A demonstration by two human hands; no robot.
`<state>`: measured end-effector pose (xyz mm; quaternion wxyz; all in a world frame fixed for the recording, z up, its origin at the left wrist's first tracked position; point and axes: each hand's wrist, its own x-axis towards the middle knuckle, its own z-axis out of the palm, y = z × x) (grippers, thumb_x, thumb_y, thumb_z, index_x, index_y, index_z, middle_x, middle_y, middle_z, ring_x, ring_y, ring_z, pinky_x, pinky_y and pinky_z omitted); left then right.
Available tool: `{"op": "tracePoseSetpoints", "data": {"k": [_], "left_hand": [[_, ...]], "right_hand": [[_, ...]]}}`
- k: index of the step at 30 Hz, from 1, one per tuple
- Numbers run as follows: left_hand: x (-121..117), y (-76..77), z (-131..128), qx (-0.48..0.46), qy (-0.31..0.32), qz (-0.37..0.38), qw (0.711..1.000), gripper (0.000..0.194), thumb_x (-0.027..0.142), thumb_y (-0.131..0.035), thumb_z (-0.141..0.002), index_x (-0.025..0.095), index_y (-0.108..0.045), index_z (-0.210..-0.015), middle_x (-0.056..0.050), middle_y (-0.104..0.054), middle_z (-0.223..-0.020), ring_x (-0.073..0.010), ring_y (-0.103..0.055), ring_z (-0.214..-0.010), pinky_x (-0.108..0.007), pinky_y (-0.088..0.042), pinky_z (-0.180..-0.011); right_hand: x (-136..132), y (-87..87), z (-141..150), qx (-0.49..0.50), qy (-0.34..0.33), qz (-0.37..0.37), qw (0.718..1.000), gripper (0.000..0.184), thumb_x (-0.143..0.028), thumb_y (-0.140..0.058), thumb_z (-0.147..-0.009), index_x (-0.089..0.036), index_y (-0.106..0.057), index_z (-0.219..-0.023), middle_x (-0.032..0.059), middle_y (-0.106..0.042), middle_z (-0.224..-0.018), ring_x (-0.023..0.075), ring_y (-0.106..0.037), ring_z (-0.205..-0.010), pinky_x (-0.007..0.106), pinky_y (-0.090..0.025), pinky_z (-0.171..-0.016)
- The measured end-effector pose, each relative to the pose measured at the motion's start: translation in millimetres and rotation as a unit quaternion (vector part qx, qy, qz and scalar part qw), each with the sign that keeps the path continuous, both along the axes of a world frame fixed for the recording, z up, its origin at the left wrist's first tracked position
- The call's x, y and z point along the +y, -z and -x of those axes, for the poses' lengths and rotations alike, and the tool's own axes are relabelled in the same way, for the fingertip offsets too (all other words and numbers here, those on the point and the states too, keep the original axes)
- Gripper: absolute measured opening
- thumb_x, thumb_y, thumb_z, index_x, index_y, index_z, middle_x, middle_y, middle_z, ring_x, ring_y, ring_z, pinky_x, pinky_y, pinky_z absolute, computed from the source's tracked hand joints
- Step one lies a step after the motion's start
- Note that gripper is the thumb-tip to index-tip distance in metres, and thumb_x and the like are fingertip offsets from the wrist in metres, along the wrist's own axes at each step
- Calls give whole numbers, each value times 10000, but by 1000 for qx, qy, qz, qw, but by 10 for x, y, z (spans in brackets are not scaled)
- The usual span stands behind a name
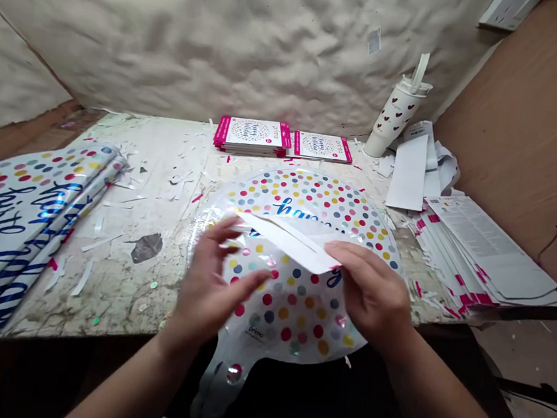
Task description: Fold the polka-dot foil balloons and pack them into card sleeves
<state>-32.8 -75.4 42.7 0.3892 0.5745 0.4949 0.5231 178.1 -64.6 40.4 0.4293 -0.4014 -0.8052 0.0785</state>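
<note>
Two hands, paper strip, polka-dot foil balloon

The left hand and right hand are bare, the forearms too; what looks like dark clothing shows between the arms.

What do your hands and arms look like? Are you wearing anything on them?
The left hand and right hand are bare: no gloves, and no rings or watch that I can see. The left forearm and right forearm are bare too, with no sleeves in view.
</note>
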Motion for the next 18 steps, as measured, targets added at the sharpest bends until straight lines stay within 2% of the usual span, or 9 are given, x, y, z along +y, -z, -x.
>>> {"op": "tracePoseSetpoints", "data": {"k": [1, 2, 4, 6, 8, 11, 14, 16, 18], "left_hand": [[34, 2, 100, 31, -40, -46, 998, 817, 271, -760, -635, 283, -333, -1331, -88, -445, -1335, -248, -456, -1174, -371, -419, -933], [65, 9, 189, 64, -38, -83, 994, 807, 277, -753, -644, 293, -336, -1335, -81, -427, -1355, -259, -428, -1204, -386, -404, -951], [107, 44, 307, 142, 58, -136, 979, 544, 304, -666, -737, 276, -489, -1250, -79, -535, -1262, -268, -489, -1149, -400, -417, -939], [124, 123, 345, 231, 145, -195, 942, 300, 279, -564, -818, 248, -625, -1110, -80, -647, -1097, -250, -573, -1033, -389, -439, -916], [121, 244, 338, 317, 181, -231, 902, 297, 213, -508, -847, 232, -626, -1119, -83, -654, -1094, -240, -579, -1031, -392, -439, -927], [77, 448, 320, 405, 194, -244, 860, 374, 133, -440, -865, 204, -548, -1216, -103, -579, -1221, -248, -516, -1132, -434, -412, -968], [-7, 579, 314, 446, 226, -254, 828, 379, 101, -426, -865, 183, -541, -1217, -115, -593, -1198, -250, -521, -1131, -434, -429, -960], [-52, 610, 301, 453, 246, -251, 819, 349, 94, -423, -864, 165, -574, -1171, -126, -628, -1135, -254, -551, -1095, -415, -462, -930], [-69, 608, 275, 445, 243, -240, 828, 321, 100, -423, -863, 157, -603, -1122, -138, -640, -1100, -261, -566, -1069, -417, -475, -909]], "right_hand": [[40, -1, -48, 49, -25, 20, 998, 391, -69, -457, -827, -258, -561, -1154, 58, -637, -1082, 203, -595, -1007, 370, -511, -862], [72, 4, -97, 84, -52, 35, 994, 353, -81, -480, -826, -264, -586, -1109, 50, -652, -1046, 199, -611, -976, 368, -522, -845], [110, 43, -165, 94, -84, 38, 991, 287, -113, -528, -816, -240, -614, -1058, 66, -664, -1014, 207, -622, -953, 383, -524, -844], [115, 132, -178, 30, -92, 19, 995, 289, -147, -547, -814, -203, -608, -1090, 100, -651, -1056, 224, -603, -1001, 410, -503, -880], [99, 263, -162, -59, -108, -16, 992, 316, -159, -533, -827, -179, -588, -1138, 118, -642, -1089, 236, -581, -1046, 426, -491, -895], [60, 478, -135, -167, -133, -65, 975, 289, -110, -490, -847, -161, -609, -1106, 121, -669, -1037, 243, -595, -1034, 418, -517, -855], [19, 628, -114, -223, -111, -85, 965, 289, -76, -463, -853, -132, -610, -1095, 148, -645, -1085, 255, -585, -1050, 423, -519, -852], [-9, 675, -98, -243, -123, -101, 957, 276, -77, -463, -853, -109, -607, -1086, 158, -633, -1102, 263, -574, -1063, 422, -511, -861], [-29, 686, -82, -247, -140, -108, 953, 249, -70, -465, -848, -86, -614, -1047, 160, -649, -1049, 260, -575, -1054, 407, -508, -859]]}}
